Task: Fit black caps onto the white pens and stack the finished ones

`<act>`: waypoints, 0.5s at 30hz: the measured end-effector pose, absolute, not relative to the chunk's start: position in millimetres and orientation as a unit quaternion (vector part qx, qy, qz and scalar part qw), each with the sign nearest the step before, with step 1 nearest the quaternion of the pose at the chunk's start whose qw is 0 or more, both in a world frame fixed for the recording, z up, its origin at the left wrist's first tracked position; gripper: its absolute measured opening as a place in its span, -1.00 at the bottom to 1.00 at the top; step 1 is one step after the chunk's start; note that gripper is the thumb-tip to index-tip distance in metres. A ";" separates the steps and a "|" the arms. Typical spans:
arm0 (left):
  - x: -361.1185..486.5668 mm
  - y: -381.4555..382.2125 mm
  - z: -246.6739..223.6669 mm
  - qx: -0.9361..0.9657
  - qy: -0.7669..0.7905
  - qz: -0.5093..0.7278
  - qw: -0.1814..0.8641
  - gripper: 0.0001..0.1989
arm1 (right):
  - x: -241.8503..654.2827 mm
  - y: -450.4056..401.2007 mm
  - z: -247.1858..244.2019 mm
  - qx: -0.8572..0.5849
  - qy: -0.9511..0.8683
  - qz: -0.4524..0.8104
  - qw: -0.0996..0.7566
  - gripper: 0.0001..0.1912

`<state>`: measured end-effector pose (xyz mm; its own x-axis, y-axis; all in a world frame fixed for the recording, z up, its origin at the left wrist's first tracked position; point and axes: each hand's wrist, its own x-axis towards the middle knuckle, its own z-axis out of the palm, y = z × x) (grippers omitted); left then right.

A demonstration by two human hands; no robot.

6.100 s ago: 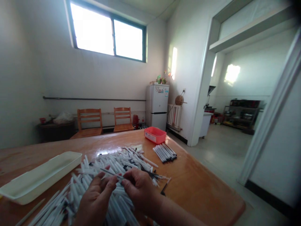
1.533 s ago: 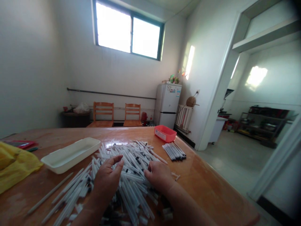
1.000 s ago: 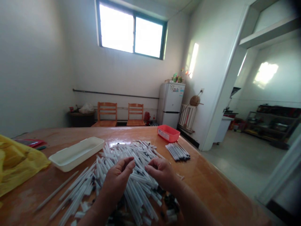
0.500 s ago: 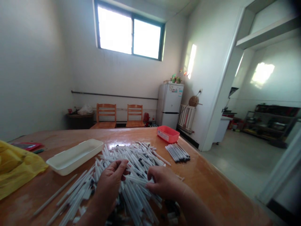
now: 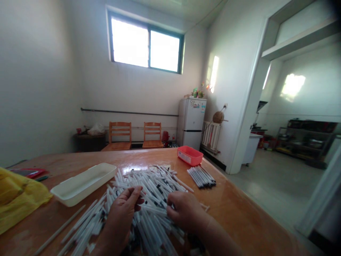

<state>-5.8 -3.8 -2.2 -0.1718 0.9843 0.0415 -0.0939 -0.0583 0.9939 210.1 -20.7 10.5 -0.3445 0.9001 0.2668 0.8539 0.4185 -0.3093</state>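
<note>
1. The left hand (image 5: 123, 213) sits in a loose, cupped grip, with the thumb and curled fingers apart and the palm turned toward the right hand. It rests against a pile of white pen tubes (image 5: 150, 186), and I can't make out any tube held in it
2. The right hand (image 5: 183, 211) is knuckles up, with its fingers (image 5: 172, 209) pushed down among the tubes. Those fingertips are hidden, so I can't tell whether its grip is apart or closed on something
3. The pile spreads across the near part of the counter (image 5: 234, 217), directly under and between both hands, with tubes lying every which way and many dark tips showing
4. Just beyond the right hand, a neat bundle of pens (image 5: 201, 177) lies side by side, near a red plastic tray (image 5: 188, 155)
5. Left of the pile, a long white tray (image 5: 83, 184) sits almost touching the tubes, and a single loose pen tube (image 5: 60, 227) lies on the counter in front of it
6. At the counter's far left is a crumpled yellow plastic bag (image 5: 16, 195)
7. Farther back, two wooden chairs (image 5: 119, 135) stand against the wall beneath the window (image 5: 145, 44), and a white fridge (image 5: 191, 121) stands in the corner
</note>
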 end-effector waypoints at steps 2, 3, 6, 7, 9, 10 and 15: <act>-6.1 -3.8 -1.6 0.440 0.503 0.578 0.469 -0.56 | 210.6 -23.5 16.1 -0.527 -0.813 0.042 0.245 -0.89; -6.2 -3.8 -1.4 0.438 0.503 0.578 0.471 -0.56 | 211.3 -24.8 18.9 -0.521 -0.808 0.039 0.273 -0.89; -6.0 -3.8 -1.1 0.429 0.506 0.577 0.476 -0.55 | 214.6 -27.0 25.3 -0.506 -0.781 0.051 0.362 -0.88; -5.7 -4.0 -0.9 0.429 0.508 0.575 0.476 -0.54 | 216.2 -26.8 26.3 -0.500 -0.768 0.064 0.394 -0.87; -4.7 -4.9 -0.2 0.440 0.510 0.569 0.472 -0.53 | 220.0 -24.9 26.8 -0.487 -0.734 0.105 0.462 -0.85; -4.1 -5.7 0.4 0.451 0.510 0.562 0.470 -0.52 | 222.2 -23.4 26.5 -0.480 -0.712 0.132 0.495 -0.84; 0.1 -11.2 2.0 0.540 0.500 0.485 0.472 -0.44 | 234.5 -13.9 25.2 -0.450 -0.556 0.281 0.640 -0.78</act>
